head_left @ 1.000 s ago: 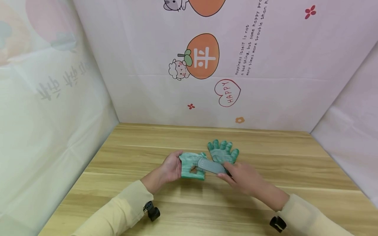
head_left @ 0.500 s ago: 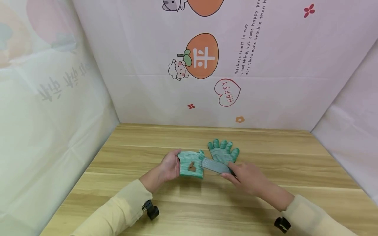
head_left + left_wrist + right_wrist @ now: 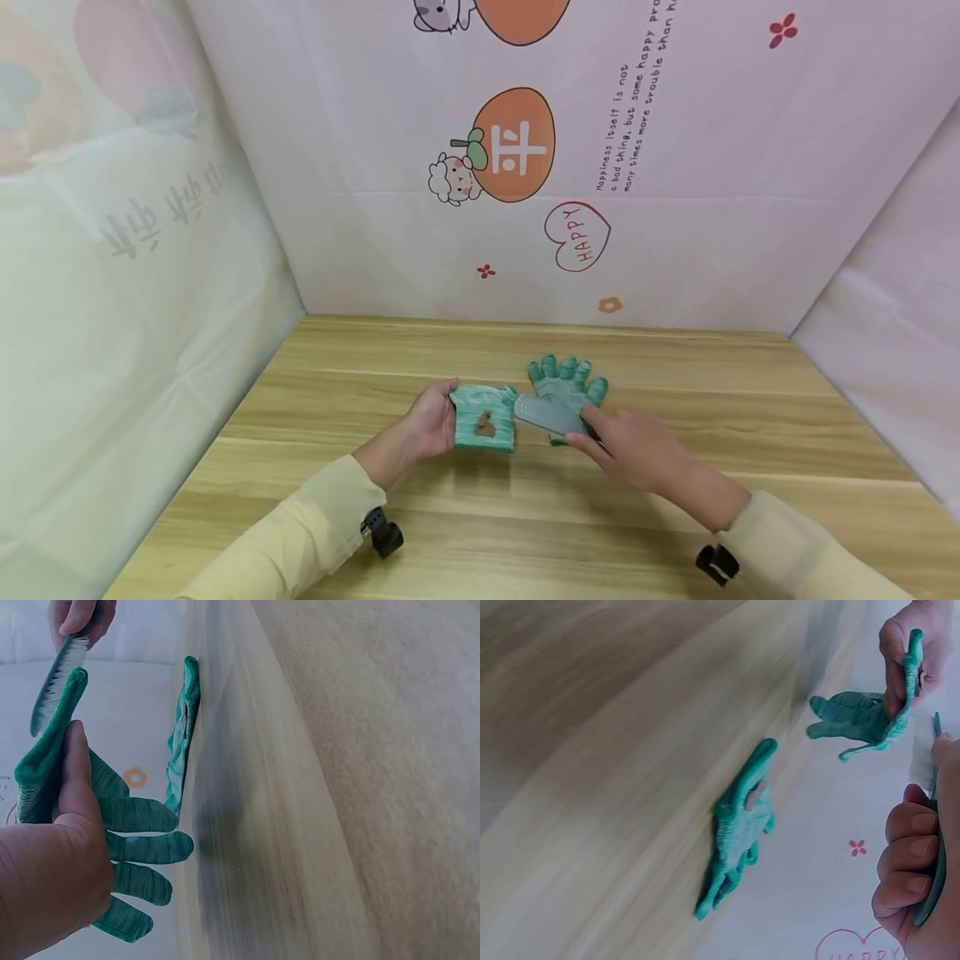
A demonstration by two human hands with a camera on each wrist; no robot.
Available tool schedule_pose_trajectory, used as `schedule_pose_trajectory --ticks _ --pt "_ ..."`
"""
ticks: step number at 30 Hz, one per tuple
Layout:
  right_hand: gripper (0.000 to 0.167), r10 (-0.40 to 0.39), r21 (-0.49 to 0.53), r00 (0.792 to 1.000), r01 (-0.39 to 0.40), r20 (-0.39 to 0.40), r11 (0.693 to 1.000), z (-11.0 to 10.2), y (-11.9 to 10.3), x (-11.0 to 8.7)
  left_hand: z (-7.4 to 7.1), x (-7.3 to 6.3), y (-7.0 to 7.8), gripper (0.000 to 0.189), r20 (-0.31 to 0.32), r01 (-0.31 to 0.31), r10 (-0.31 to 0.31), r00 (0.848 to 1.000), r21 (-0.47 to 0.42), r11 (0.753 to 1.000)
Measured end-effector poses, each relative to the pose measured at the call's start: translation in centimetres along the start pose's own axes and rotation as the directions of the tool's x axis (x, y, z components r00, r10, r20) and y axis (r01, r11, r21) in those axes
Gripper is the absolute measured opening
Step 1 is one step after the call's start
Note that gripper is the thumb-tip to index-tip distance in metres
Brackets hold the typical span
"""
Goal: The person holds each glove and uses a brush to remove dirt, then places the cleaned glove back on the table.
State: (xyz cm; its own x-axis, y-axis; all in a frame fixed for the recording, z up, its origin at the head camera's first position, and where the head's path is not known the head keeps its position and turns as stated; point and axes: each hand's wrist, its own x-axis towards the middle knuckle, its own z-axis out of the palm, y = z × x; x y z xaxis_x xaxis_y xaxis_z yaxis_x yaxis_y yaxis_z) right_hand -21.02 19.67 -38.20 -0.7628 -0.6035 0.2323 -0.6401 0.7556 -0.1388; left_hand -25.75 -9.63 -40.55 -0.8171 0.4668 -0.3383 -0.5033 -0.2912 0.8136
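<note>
My left hand holds up a green and white knit glove above the table, with a brown patch on its upper face. In the left wrist view the held glove's fingers dangle below the hand. My right hand grips a brush with a grey-green back. Its white bristles show in the left wrist view, near the glove's edge. A second green glove lies flat on the table behind the brush, partly covered by it. That glove also bears a brown patch.
The wood-grain table runs back to a white printed sheet that stands upright as a wall. More white sheeting hangs at the left and right sides. Each sleeve cuff has a black strap device at it.
The brush has drawn rightward from the brown patch to the glove's right edge, then stayed near there. The held glove has shifted slightly left. The glove on the table has not moved.
</note>
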Motion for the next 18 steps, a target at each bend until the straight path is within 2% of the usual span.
schedule_pose_trajectory --ticks 6,13,15,18 --pt "0.031 -0.021 -0.016 1.0 0.02 -0.017 1.0 -0.6 -1.0 0.8 0.5 0.1 -0.3 0.046 -0.004 -0.006 0.006 1.0 0.001 1.0" --pt "0.033 -0.059 -0.049 0.998 0.059 -0.016 0.997 -0.6 -2.6 2.3 1.0 0.2 -0.5 0.045 0.047 0.015 -0.016 0.999 0.016 1.0" --pt "0.033 -0.078 -0.065 0.997 0.077 -0.019 0.995 -0.4 -3.0 2.8 1.2 0.3 -0.6 0.047 0.046 0.016 -0.017 0.999 0.013 1.0" --pt "0.033 -0.097 -0.069 0.995 0.095 -0.019 0.993 -0.1 -3.5 3.4 1.3 0.6 -0.7 0.05 0.01 0.018 -0.018 1.0 0.003 1.0"
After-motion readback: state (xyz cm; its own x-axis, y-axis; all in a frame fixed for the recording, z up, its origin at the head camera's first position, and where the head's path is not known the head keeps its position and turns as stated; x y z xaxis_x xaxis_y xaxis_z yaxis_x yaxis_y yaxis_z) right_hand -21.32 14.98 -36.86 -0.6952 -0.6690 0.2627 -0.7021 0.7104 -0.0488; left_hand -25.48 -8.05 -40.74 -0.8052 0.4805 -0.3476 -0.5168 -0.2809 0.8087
